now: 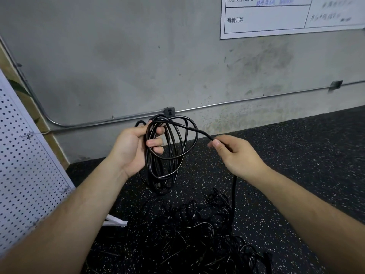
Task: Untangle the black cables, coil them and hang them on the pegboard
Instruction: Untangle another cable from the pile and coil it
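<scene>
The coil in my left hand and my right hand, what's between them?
In the head view, one strand of black cable runs from the coil in the left hand to the pinching right hand.

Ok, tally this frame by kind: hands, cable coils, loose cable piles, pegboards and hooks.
Cable coil: 1
Tangled cable pile: 1
Pegboard: 1
Hooks visible on it: 3
Hands: 2, left hand holding the coil, right hand pinching its loose strand
Total: 8
</scene>
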